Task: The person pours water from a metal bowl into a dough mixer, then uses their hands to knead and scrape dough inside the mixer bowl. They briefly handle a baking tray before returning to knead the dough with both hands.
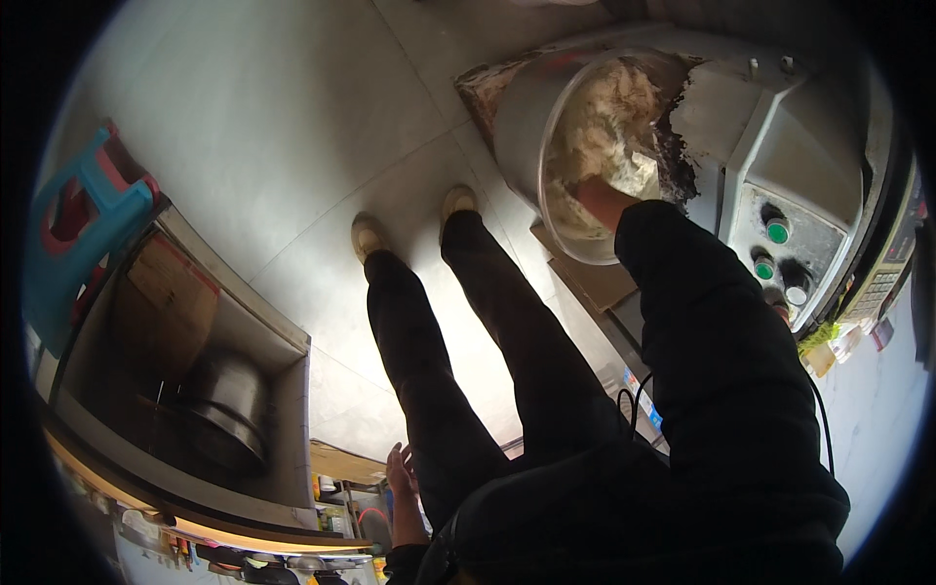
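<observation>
My right hand (599,201) reaches down into a large round metal bowl (523,124). Inside lies a mass of pale, sticky dough (618,102), and my fingers are hidden against it. Whether they grip the dough cannot be seen. The bowl appears to belong to a dough mixer, whose metal control panel (793,252) has green buttons and a white one beside my dark sleeve. My left hand (402,472) hangs low by my left leg, holding nothing, its fingers somewhat apart.
Cardboard (596,281) lies below the bowl. At left, an open cabinet (292,380) holds a metal pot (230,395) and a wooden board (168,307). A blue and pink plastic stool (88,197) stands at its far end. A black cable (826,420) runs by my right arm.
</observation>
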A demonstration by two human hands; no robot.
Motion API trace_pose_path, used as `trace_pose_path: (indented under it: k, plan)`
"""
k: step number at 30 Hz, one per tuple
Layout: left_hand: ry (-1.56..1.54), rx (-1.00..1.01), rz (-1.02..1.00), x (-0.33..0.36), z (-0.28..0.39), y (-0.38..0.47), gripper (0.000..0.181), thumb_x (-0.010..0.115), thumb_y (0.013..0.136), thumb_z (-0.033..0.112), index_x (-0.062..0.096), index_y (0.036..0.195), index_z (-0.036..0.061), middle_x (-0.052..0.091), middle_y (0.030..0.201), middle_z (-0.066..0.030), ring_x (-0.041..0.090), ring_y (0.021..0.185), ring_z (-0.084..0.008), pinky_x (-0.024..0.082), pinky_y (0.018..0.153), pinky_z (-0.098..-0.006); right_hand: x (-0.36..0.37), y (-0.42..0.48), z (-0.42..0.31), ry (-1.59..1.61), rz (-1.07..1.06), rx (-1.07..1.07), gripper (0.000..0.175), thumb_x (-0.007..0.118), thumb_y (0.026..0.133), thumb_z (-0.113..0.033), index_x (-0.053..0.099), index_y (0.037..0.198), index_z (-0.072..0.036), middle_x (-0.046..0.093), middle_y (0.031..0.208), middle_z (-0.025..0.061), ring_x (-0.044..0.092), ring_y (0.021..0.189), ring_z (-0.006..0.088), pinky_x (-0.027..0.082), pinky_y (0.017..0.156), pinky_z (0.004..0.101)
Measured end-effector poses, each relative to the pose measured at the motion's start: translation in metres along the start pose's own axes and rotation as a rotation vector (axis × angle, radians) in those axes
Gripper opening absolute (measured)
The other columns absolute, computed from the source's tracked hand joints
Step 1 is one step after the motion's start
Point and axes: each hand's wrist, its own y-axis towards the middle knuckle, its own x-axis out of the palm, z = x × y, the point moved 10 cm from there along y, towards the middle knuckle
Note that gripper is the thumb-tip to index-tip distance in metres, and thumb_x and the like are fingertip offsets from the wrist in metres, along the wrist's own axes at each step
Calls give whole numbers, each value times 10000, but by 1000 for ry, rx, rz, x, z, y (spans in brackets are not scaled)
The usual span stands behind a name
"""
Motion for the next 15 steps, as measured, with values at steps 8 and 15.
trace_pose_path:
  k: [8, 15]
  plan:
    - [190, 121, -37, -20, -9, 30, 392, 376, 972, 267, 489, 1216, -17, 600, 1055, -133, 591, 917, -191, 495, 783, -305, -138, 9, 115, 659, 617, 462, 304, 474, 896, -293, 593, 1093, -93, 617, 1057, 129, 584, 937, 295, 454, 822, 396]
    - [221, 94, -95, -31, -12, 41, 375, 381, 973, 270, 544, 1150, -18, 603, 1033, -104, 574, 911, -168, 473, 811, -295, -168, 34, 105, 1818, 838, 435, 293, 477, 889, -280, 604, 1076, -93, 622, 1038, 134, 589, 925, 293, 456, 813, 388]
